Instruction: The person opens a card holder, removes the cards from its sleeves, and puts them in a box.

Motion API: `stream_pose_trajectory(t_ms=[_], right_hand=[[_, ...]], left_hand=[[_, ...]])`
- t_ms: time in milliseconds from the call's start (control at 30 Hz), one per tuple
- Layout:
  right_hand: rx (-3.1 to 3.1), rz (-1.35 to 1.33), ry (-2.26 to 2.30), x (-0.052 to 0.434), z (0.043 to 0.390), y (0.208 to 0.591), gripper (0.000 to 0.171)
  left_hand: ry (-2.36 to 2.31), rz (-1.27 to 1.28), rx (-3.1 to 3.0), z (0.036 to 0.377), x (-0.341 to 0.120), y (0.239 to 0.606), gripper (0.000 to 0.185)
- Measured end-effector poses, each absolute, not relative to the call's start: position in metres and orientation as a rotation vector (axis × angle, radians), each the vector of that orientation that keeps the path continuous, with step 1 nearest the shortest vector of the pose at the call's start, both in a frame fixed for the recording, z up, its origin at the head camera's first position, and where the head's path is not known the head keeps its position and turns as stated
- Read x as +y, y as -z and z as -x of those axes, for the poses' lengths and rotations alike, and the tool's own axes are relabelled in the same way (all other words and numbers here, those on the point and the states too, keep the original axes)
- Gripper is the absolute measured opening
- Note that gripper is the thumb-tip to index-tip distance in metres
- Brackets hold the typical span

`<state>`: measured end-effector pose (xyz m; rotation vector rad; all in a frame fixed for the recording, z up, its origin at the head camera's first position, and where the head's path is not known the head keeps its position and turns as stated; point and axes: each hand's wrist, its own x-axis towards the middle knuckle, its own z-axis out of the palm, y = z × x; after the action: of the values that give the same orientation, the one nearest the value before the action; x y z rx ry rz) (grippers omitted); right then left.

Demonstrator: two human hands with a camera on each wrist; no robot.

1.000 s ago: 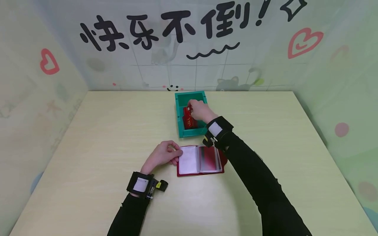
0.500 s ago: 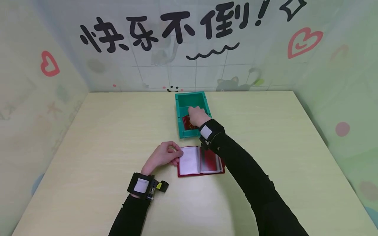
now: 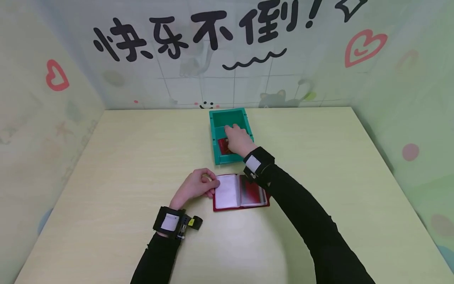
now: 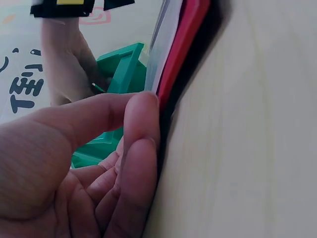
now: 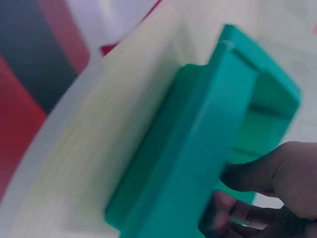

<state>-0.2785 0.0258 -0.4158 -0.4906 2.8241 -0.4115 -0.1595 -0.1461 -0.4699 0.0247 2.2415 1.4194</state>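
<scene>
A small red card holder (image 3: 227,192) with clear plastic sleeves lies spread flat on the table. My left hand (image 3: 197,185) pinches its left edge; in the left wrist view the thumb and index finger meet at the red cover (image 4: 184,47) and a sleeve. Beyond it stands a green box (image 3: 216,159), with my right hand (image 3: 239,140) reaching inside. A dark red card (image 3: 224,146) shows beside that hand, partly covered by it. In the right wrist view the thumb (image 5: 247,176) and fingers curl toward each other behind the box wall; I cannot tell whether they hold a card.
The pale wooden table (image 3: 142,157) spreads to both sides. A printed backdrop (image 3: 198,86) with large characters and hearts rises at its back and sides. My right forearm (image 3: 301,213) crosses over the holder's right part.
In the box, my right hand has moved toward me and slightly left, then slightly back to the right. The upper red card seen a second ago no longer shows. My left hand stays put.
</scene>
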Motion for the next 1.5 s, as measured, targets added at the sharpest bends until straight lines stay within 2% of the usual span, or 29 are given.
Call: stream_pose_trajectory(t_ms=[267,500,633,733,900,1200,1500], right_hand=[[2.869,0.602,0.773,0.068,0.231,0.393,0.029],[2.72,0.579,1.045,0.122,0.183,0.404,0.022],[2.598,0.507,1.105,0.141,0.165,0.416,0.021],[2.513,0.481,1.157,0.147,0.159,0.426,0.022],[2.521,0.486,1.16,0.148,0.156,0.441,0.023],[2.514,0.417,1.232,0.147,0.155,0.457,0.038],[2.455,0.389,1.362,0.153,0.156,0.467,0.037]], left_hand=[[-1.324,-0.028,2.36,0.157,-0.139,0.466,0.034],[-1.049,-0.195,2.669,0.149,-0.119,0.454,0.031],[-0.942,-0.358,2.707,0.144,-0.104,0.446,0.042],[-0.897,-0.505,2.644,0.144,-0.094,0.44,0.052],[-0.929,-0.652,2.556,0.153,-0.081,0.438,0.052],[-1.072,-0.597,2.477,0.162,-0.079,0.447,0.051],[-1.201,-0.61,2.444,0.164,-0.081,0.45,0.047]])
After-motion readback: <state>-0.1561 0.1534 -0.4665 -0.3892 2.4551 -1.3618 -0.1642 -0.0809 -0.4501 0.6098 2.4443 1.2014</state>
